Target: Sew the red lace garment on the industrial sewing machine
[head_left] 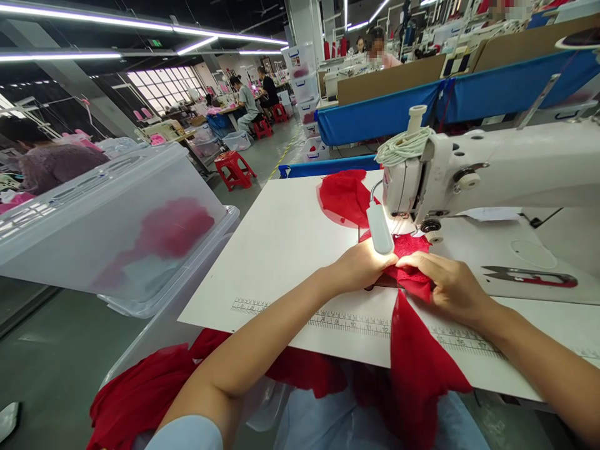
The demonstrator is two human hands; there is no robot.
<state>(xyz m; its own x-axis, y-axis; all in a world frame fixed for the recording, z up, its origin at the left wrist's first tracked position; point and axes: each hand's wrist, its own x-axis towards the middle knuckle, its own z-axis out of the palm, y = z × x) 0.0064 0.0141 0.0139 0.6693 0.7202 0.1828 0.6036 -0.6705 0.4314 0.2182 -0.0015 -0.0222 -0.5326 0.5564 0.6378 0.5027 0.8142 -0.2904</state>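
Note:
Red fabric (412, 250) lies under the needle area of a white sewing machine (506, 162), and one piece of it hangs over the table's front edge. On its left side, close to the needle, my left hand (360, 265) has its fingers closed on the cloth, partly behind a small lamp (379, 228). My right hand (450, 284) pinches the same fabric from the right, thumb and fingers bent round its edge. Behind the machine head rests another red piece (349, 194) with a sheer border. Thread snips (532, 276) lie on the machine bed to the right.
A printed ruler (347, 322) runs along the front of the white table (262, 250). More red cloth (145, 387) hangs below at the left, beside a clear plastic bin (117, 231). A red stool (234, 170) stands on the floor; other people sit at machines further back.

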